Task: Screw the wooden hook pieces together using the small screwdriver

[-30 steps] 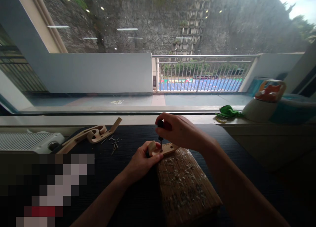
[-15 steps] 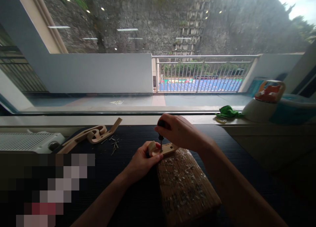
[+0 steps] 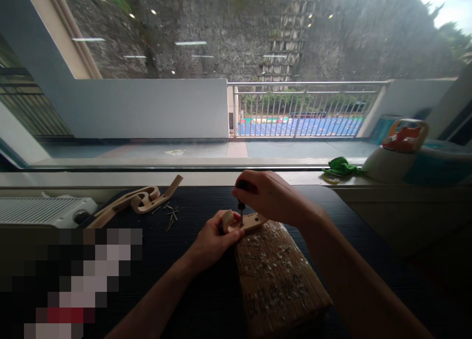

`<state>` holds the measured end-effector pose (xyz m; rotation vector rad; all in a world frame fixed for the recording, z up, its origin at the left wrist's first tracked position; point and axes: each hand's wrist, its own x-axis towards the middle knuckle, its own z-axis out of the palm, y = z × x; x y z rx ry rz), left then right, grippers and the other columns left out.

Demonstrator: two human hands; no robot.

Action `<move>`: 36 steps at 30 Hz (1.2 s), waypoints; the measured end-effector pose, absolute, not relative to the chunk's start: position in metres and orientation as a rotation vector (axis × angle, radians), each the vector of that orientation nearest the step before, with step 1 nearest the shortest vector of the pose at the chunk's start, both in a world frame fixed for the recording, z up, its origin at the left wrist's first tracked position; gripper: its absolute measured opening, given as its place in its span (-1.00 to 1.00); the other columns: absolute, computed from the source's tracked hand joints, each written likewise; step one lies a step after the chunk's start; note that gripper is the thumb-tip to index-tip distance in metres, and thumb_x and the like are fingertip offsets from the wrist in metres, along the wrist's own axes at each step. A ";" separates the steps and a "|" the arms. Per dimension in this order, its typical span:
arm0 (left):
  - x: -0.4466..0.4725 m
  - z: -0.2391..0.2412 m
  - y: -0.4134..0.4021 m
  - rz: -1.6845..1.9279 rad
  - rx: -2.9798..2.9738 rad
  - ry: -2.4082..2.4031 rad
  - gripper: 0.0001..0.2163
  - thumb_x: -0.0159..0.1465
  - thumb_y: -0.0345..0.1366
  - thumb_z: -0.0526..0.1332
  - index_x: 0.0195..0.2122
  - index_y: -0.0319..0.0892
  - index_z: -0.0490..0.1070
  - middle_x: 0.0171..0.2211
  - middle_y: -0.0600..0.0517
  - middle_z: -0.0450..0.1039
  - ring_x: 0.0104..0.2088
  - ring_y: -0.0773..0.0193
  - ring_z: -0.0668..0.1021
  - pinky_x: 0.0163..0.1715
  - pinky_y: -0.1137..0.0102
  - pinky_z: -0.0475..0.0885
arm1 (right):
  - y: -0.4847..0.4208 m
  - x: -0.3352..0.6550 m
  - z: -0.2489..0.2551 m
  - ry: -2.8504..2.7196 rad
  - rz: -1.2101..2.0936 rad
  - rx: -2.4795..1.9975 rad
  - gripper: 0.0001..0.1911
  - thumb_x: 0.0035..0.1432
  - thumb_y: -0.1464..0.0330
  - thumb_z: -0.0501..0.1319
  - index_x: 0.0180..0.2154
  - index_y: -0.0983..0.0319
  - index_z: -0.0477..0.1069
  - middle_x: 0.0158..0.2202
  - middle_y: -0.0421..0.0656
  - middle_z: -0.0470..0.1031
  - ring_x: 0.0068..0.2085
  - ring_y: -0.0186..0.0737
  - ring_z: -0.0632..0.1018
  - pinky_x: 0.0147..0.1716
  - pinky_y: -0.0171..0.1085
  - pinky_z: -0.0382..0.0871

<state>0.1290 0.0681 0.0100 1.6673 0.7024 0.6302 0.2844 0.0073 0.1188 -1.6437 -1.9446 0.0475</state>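
My right hand (image 3: 260, 194) is closed round the dark handle of a screwdriver (image 3: 241, 206), which stands upright with its shaft pointing down. The tip meets a pale wooden hook (image 3: 252, 223) with a curled end and a dark hole in its flat part. At the curled end, my left hand (image 3: 219, 233) grips the hook with thumb and fingers. Under the hook is a scarred wooden block (image 3: 276, 265), its top covered in shiny metal bits and dark marks. Whether a screw sits under the tip is too small to tell.
More curved wooden hooks (image 3: 145, 199) lie at the left on the dark table (image 3: 206, 196), beside several loose screws (image 3: 172, 215). A white radiator (image 3: 44, 211) borders the table's left. On the windowsill (image 3: 221, 179) are a green cloth (image 3: 341, 166) and a white container (image 3: 387, 164).
Almost nothing differs. Both hands keep their grip on the hook and the screwdriver, and the right hand has shifted only very slightly.
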 end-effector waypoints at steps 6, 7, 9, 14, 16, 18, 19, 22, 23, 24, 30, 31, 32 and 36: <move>0.129 0.008 0.069 0.636 1.688 0.701 -0.67 0.05 -0.17 0.29 -0.18 -0.19 0.37 -0.30 0.05 0.46 -0.28 0.24 0.48 -0.24 0.42 0.35 | 0.006 0.285 0.120 -1.928 0.025 -1.704 -0.74 0.13 0.19 0.11 -0.35 0.23 0.42 -0.54 -0.22 0.40 -0.53 -0.39 0.28 -0.53 -0.32 0.03; 0.129 0.008 0.070 0.633 1.688 0.698 -0.67 0.06 -0.17 0.29 -0.18 -0.19 0.37 -0.30 0.05 0.46 -0.29 0.25 0.48 -0.25 0.42 0.34 | 0.005 0.285 0.121 -1.928 0.039 -1.698 -0.77 0.12 0.21 0.12 -0.33 0.22 0.43 -0.52 -0.22 0.41 -0.52 -0.39 0.29 -0.53 -0.32 0.03; 0.129 0.009 0.070 0.627 1.684 0.692 -0.67 0.06 -0.18 0.28 -0.18 -0.19 0.36 -0.31 0.05 0.45 -0.29 0.25 0.47 -0.25 0.43 0.34 | 0.003 0.284 0.123 -1.932 0.061 -1.679 -0.81 0.10 0.26 0.13 -0.29 0.19 0.44 -0.49 -0.24 0.43 -0.52 -0.40 0.30 -0.52 -0.33 0.04; 0.129 0.008 0.069 0.630 1.677 0.691 -0.68 0.06 -0.19 0.28 -0.18 -0.19 0.35 -0.31 0.05 0.44 -0.29 0.26 0.46 -0.25 0.43 0.32 | 0.003 0.283 0.124 -1.952 0.048 -1.646 -0.80 0.12 0.30 0.09 -0.29 0.20 0.46 -0.51 -0.23 0.42 -0.52 -0.40 0.29 -0.52 -0.33 0.05; 0.129 0.008 0.069 0.629 1.671 0.694 -0.68 0.06 -0.19 0.29 -0.18 -0.19 0.35 -0.31 0.05 0.44 -0.30 0.27 0.46 -0.26 0.44 0.32 | 0.004 0.283 0.123 -1.955 0.047 -1.649 -0.79 0.13 0.30 0.08 -0.29 0.21 0.45 -0.52 -0.22 0.41 -0.52 -0.40 0.30 -0.52 -0.33 0.05; 0.129 0.008 0.069 0.630 1.675 0.699 -0.67 0.05 -0.18 0.29 -0.19 -0.19 0.35 -0.31 0.06 0.45 -0.30 0.27 0.46 -0.27 0.44 0.33 | 0.006 0.285 0.122 -1.953 0.040 -1.660 -0.78 0.14 0.28 0.08 -0.30 0.22 0.45 -0.53 -0.22 0.40 -0.52 -0.39 0.30 -0.52 -0.33 0.05; 0.129 0.009 0.069 0.634 1.681 0.702 -0.67 0.05 -0.18 0.29 -0.19 -0.19 0.36 -0.31 0.06 0.45 -0.30 0.27 0.46 -0.27 0.44 0.33 | 0.007 0.286 0.121 -1.951 0.034 -1.665 -0.77 0.15 0.26 0.08 -0.31 0.23 0.44 -0.53 -0.22 0.40 -0.52 -0.39 0.29 -0.52 -0.33 0.05; 0.129 0.009 0.069 0.640 1.696 0.708 -0.68 0.05 -0.18 0.29 -0.19 -0.19 0.36 -0.30 0.06 0.45 -0.30 0.27 0.46 -0.27 0.44 0.33 | 0.008 0.288 0.120 -1.942 0.018 -1.681 -0.75 0.16 0.22 0.08 -0.33 0.24 0.43 -0.54 -0.22 0.39 -0.53 -0.39 0.29 -0.53 -0.32 0.03; 0.129 0.009 0.069 0.640 1.697 0.708 -0.68 0.05 -0.19 0.29 -0.19 -0.19 0.36 -0.30 0.06 0.45 -0.29 0.27 0.47 -0.26 0.44 0.33 | 0.008 0.289 0.120 -1.939 0.017 -1.685 -0.74 0.16 0.22 0.08 -0.34 0.24 0.43 -0.54 -0.21 0.39 -0.53 -0.39 0.29 -0.54 -0.32 0.03; 0.129 0.008 0.069 0.642 1.696 0.707 -0.68 0.06 -0.19 0.29 -0.19 -0.19 0.36 -0.30 0.06 0.45 -0.29 0.27 0.47 -0.26 0.44 0.33 | 0.008 0.289 0.120 -1.937 0.019 -1.688 -0.74 0.16 0.21 0.08 -0.34 0.24 0.42 -0.54 -0.21 0.40 -0.53 -0.39 0.29 -0.54 -0.32 0.03; 0.129 0.007 0.069 0.638 1.682 0.705 -0.68 0.06 -0.20 0.29 -0.18 -0.19 0.36 -0.30 0.06 0.46 -0.29 0.26 0.48 -0.27 0.43 0.34 | 0.004 0.285 0.121 -1.955 0.034 -1.662 -0.79 0.14 0.26 0.09 -0.26 0.18 0.43 -0.49 -0.23 0.43 -0.52 -0.39 0.31 -0.53 -0.33 0.03; 0.129 0.007 0.069 0.634 1.678 0.708 -0.68 0.06 -0.20 0.29 -0.18 -0.19 0.36 -0.30 0.05 0.46 -0.30 0.26 0.48 -0.27 0.43 0.34 | 0.004 0.284 0.121 -1.962 0.028 -1.662 -0.79 0.14 0.27 0.09 -0.25 0.17 0.43 -0.50 -0.24 0.43 -0.52 -0.39 0.31 -0.53 -0.33 0.03; 0.129 0.008 0.069 0.631 1.675 0.709 -0.68 0.06 -0.21 0.29 -0.18 -0.20 0.36 -0.31 0.05 0.46 -0.30 0.26 0.48 -0.27 0.43 0.34 | 0.004 0.284 0.122 -1.970 0.020 -1.664 -0.79 0.14 0.27 0.08 -0.25 0.17 0.43 -0.50 -0.24 0.43 -0.52 -0.39 0.31 -0.53 -0.33 0.03; 0.129 0.011 0.068 0.625 1.672 0.714 -0.68 0.07 -0.21 0.28 -0.18 -0.20 0.35 -0.31 0.05 0.45 -0.30 0.27 0.47 -0.28 0.43 0.34 | 0.005 0.284 0.121 -1.975 0.001 -1.683 -0.78 0.16 0.27 0.07 -0.28 0.20 0.43 -0.51 -0.22 0.42 -0.52 -0.39 0.31 -0.52 -0.32 0.03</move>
